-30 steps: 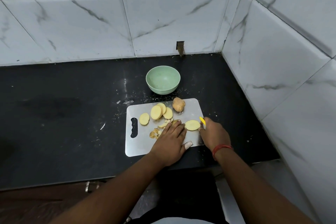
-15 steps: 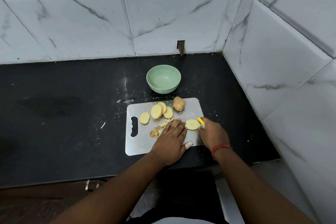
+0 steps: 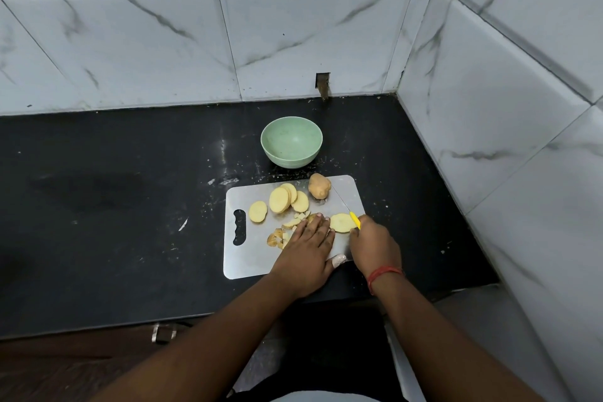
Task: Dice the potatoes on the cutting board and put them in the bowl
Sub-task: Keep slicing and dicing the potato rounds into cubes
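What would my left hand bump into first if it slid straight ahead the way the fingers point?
Probably the diced potato bits right at the left hand's fingertips, then the overlapping slices beyond.

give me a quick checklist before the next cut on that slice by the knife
1. Right hand grips the knife: ok.
2. Left hand lies flat on the cutting board, fingertips beside the potato slice: ok, though close to the blade.
3. Blade lined up over the slice: cannot tell, blade thin and faint.
4. Bowl upright behind the board, nothing in it: ok.
5. Unpeeled potato piece apart from the slice: ok.
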The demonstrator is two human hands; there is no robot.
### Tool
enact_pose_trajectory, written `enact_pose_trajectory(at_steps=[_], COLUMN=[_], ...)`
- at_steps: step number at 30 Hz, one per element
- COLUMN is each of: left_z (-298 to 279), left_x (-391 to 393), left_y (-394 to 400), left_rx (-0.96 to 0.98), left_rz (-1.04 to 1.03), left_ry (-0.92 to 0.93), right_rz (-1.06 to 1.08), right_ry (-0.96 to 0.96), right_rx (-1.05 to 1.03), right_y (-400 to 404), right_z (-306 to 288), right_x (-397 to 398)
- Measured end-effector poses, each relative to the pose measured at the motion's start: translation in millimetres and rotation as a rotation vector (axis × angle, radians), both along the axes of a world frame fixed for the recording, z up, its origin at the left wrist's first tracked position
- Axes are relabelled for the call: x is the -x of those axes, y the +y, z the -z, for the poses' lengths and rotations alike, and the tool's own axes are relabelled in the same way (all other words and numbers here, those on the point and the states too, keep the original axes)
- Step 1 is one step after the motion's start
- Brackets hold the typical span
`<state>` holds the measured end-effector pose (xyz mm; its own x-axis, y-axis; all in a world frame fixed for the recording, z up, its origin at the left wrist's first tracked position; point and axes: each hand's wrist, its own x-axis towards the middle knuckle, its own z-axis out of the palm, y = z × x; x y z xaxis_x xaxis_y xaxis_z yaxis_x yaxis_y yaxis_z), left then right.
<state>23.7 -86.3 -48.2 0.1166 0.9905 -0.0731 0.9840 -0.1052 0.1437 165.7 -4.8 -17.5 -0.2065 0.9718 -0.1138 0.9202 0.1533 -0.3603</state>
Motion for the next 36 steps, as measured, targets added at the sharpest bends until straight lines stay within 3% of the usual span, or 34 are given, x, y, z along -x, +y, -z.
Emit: enact_pose_trajectory(at_steps=[17, 23, 36], left_z=[-3.8, -3.0, -6.1], left_x=[7.0, 8.9, 9.4], left_y=[6.2, 7.7, 8.6], left_rx=[-0.035, -0.062, -0.074], left_rz=[-0.005, -0.006, 0.003], left_ry=[-0.042, -0.071, -0.075], right_rz=[-0.054, 0.029, -0.003], right_ry=[0.117, 0.1, 0.046], right_rx=[0.136, 0.06, 0.037], right_y=[16.7, 15.5, 7.9], right_z=[-1.9, -2.5, -7.2], right_x=[-6.0, -9.6, -5.9])
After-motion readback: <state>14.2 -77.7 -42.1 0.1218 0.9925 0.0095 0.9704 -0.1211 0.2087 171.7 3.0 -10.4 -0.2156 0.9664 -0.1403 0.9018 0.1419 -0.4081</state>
